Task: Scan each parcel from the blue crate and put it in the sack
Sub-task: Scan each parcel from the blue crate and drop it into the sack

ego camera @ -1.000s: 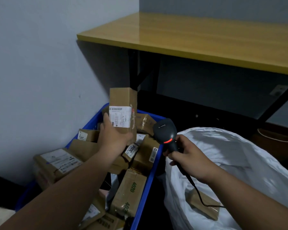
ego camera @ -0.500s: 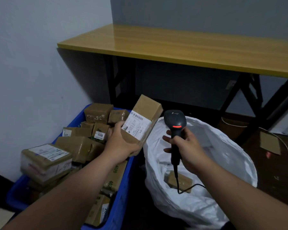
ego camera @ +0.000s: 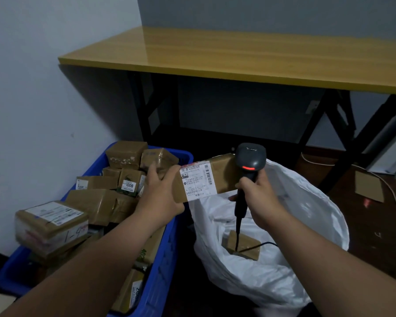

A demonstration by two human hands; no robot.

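I am seeing my left hand (ego camera: pixel 160 197) gripping 1 parcel (ego camera: pixel 206 177) by its left end, thumb on the near face and fingers wrapping behind. The parcel is a long brown cardboard box sealed in glossy tape, and it is carrying 1 white shipping label (ego camera: pixel 198 180) with barcodes along its upper and right edges and small print I cannot read. Its long axis is lying roughly level, rising slightly as it runs away from the grip toward the right, so the free end is pointing at the scanner (ego camera: pixel 249 161). The label is facing me. The parcel is hanging over the near rim of the white sack (ego camera: pixel 306 225), between the blue crate (ego camera: pixel 165 259) and the scanner.

My right hand (ego camera: pixel 258 197) is curling tightly around the handle of the 1 black scanner, whose head is sitting just in front of the parcel's free end with a red light glowing on it. Its cable is dropping below the grip into the sack.

Below the held parcel, 1 brown parcel (ego camera: pixel 242 247) is lying in the sack. To the left of the grip, the crate is holding at least 8 more brown parcels, 1 of them marked 1006 (ego camera: pixel 129 185).
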